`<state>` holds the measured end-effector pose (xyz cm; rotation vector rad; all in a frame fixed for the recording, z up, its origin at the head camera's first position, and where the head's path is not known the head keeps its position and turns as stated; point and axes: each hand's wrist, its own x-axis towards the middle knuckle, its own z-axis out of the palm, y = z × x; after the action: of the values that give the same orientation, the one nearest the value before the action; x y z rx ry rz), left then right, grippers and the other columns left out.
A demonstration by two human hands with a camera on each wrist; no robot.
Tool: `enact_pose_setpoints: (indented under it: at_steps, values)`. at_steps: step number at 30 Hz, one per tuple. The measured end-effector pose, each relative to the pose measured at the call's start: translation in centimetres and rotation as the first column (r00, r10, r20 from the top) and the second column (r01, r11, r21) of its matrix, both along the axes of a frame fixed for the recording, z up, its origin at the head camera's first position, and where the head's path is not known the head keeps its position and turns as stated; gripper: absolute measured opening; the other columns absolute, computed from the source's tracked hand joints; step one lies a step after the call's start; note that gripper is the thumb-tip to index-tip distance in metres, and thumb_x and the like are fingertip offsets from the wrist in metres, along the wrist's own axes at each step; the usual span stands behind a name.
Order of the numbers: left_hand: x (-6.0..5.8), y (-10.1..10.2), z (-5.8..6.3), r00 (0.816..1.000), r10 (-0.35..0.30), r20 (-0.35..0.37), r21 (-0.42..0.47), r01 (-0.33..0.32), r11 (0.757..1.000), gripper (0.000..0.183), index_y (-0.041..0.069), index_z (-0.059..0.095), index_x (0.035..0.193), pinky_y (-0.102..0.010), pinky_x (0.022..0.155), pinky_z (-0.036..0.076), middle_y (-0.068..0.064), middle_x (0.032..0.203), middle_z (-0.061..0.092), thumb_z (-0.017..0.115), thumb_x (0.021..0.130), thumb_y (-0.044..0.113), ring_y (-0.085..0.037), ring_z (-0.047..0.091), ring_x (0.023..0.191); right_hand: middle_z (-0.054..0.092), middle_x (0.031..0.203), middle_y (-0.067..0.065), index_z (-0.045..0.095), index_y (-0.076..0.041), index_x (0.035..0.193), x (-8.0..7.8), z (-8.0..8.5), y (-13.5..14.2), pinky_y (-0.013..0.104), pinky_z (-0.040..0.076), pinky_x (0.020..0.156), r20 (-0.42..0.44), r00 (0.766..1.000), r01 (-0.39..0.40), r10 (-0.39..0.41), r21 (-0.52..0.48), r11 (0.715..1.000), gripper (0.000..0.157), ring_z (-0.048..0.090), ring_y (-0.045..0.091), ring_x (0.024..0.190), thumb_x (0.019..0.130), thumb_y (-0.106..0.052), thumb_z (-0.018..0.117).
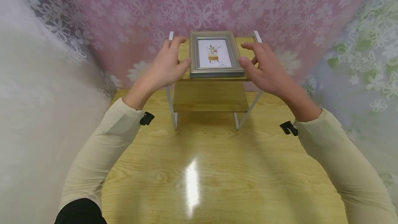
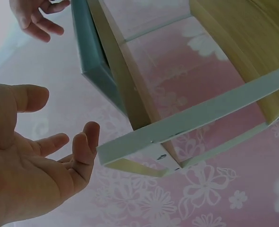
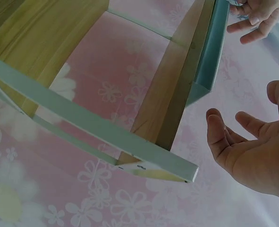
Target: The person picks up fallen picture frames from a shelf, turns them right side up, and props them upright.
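Enclosure: 3 walls, comprising a pink rear wall [image 1: 217, 2] with white floral pattern, a pale left wall [image 1: 46, 96] and a floral right wall [image 1: 373, 72] carrying green accents. Base: glossy wood-grain floor [image 1: 224, 172] with a bright reflection below the centre. Against the rear wall stands 1 small two-tier unit; its upper wood-grain surface [image 1: 184, 49] and lower shelf [image 1: 209, 96] are carried between white side frames [image 1: 171, 108]. 2 cream sleeves [image 1: 105, 148] extend toward the unit from either side. The picture frame [image 1: 216, 73] lies face up on the surface, near its middle, lower edge at the front. The left grip [image 1: 168, 63] is released, fingers slightly bent, just beside the picture frame's left side. The right grip [image 1: 268, 68] is likewise released, just beside the opposite side. The print [image 1: 214, 53] shows a plant in an orange pot. 1 black fitting [image 1: 147, 118] sits at each cuff.
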<state>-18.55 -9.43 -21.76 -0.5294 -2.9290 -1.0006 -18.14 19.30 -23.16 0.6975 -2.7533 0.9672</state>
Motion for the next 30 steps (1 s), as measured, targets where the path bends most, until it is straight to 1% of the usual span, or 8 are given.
enact_pose_setpoints:
  at_steps: [6, 10, 14, 16, 18, 21, 24, 30]
  values:
    - [-2.1, 0.7, -0.1, 0.998, 0.046, 0.053, -0.126, -0.039, 0.991, 0.062, 0.012, 0.013, 0.151, -0.039, 0.099, 0.037, -0.016, 0.154, 0.009, 0.035, 0.097, 0.033, -0.025, 0.035, 0.128, 0.043, 0.14, 0.012, 0.037, -0.01, 0.143, -1.4, 0.3, -1.1, 0.04, 0.043, 0.074, 0.091, 0.994, 0.06, -0.058, -0.019, 0.998, 0.055, 0.056, 0.028, 0.087, 0.098, -0.041, 0.04]
    - [-3.4, 1.4, -0.1, 0.995, 0.069, 0.075, -0.236, -0.05, 0.971, 0.064, 0.003, 0.009, 0.151, -0.04, 0.098, 0.039, -0.02, 0.155, 0.002, 0.032, 0.098, 0.032, -0.029, 0.037, 0.127, 0.042, 0.14, 0.016, 0.036, -0.006, 0.143, -2.6, 0.3, -1.5, 0.046, 0.042, 0.087, 0.108, 0.99, 0.09, -0.093, 0.027, 0.996, 0.057, 0.054, 0.033, 0.102, 0.098, -0.04, 0.04]
    - [-4.4, 1.8, -0.2, 0.995, 0.045, 0.092, -0.272, -0.019, 0.962, 0.056, -0.005, 0.028, 0.143, -0.039, 0.094, 0.04, -0.023, 0.152, 0.016, 0.033, 0.097, 0.025, -0.028, 0.042, 0.116, 0.042, 0.14, 0.02, 0.035, -0.002, 0.142, -3.8, 0.4, -1.4, 0.052, 0.037, 0.099, 0.13, 0.981, 0.134, -0.143, 0.074, 0.988, 0.058, 0.045, 0.037, 0.12, 0.097, -0.037, 0.042]
    - [-4.6, 2.0, -0.4, 0.996, 0.022, 0.084, -0.27, 0.002, 0.963, 0.043, -0.006, 0.045, 0.126, -0.037, 0.087, 0.041, -0.024, 0.141, 0.034, 0.034, 0.096, 0.022, -0.026, 0.044, 0.105, 0.043, 0.138, 0.021, 0.036, -0.001, 0.141, -4.2, 0.5, -1.2, 0.053, 0.036, 0.1, 0.155, 0.974, 0.154, -0.167, 0.091, 0.984, 0.057, 0.043, 0.038, 0.122, 0.097, -0.036, 0.043]
    - [-4.8, 2.1, -0.6, 0.997, 0.011, 0.075, -0.265, 0.01, 0.964, 0.029, -0.002, 0.053, 0.102, -0.033, 0.075, 0.043, -0.021, 0.116, 0.052, 0.035, 0.095, 0.02, -0.022, 0.047, 0.088, 0.044, 0.137, 0.021, 0.036, -0.002, 0.141, -4.6, 0.5, -1.0, 0.053, 0.037, 0.1, 0.183, 0.965, 0.168, -0.186, 0.109, 0.98, 0.057, 0.043, 0.038, 0.121, 0.096, -0.037, 0.043]
    - [-5.0, 2.3, -0.9, 0.999, 0.005, 0.043, -0.269, 0.006, 0.963, 0.027, 0.008, 0.045, 0.07, -0.029, 0.053, 0.037, -0.006, 0.071, 0.047, 0.037, 0.094, 0.019, -0.016, 0.039, 0.059, 0.046, 0.136, 0.02, 0.034, -0.005, 0.144, -4.9, 0.5, -0.9, 0.052, 0.037, 0.1, 0.23, 0.953, 0.174, -0.199, 0.126, 0.977, 0.059, 0.044, 0.036, 0.122, 0.096, -0.038, 0.042]
    - [-5.1, 2.5, -1.0, 0.999, 0.02, 0.025, -0.296, -0.011, 0.955, 0.035, 0.012, 0.04, 0.06, -0.026, 0.044, 0.03, 0.001, 0.054, 0.034, 0.039, 0.094, 0.022, -0.011, 0.03, 0.047, 0.046, 0.138, 0.018, 0.028, -0.008, 0.148, -5.2, 0.4, -0.9, 0.05, 0.037, 0.102, 0.271, 0.941, 0.169, -0.201, 0.138, 0.976, 0.063, 0.044, 0.035, 0.124, 0.095, -0.039, 0.041]
    - [-5.2, 2.6, -1.1, 0.998, 0.056, 0.025, -0.306, -0.046, 0.951, 0.037, 0.013, 0.043, 0.06, -0.025, 0.041, 0.026, 0.004, 0.051, 0.033, 0.043, 0.093, 0.031, -0.01, 0.028, 0.044, 0.049, 0.137, 0.018, 0.025, -0.007, 0.149, -5.5, 0.1, -0.9, 0.047, 0.038, 0.103, 0.264, 0.949, 0.145, -0.174, 0.125, 0.981, 0.066, 0.045, 0.032, 0.126, 0.093, -0.035, 0.046]
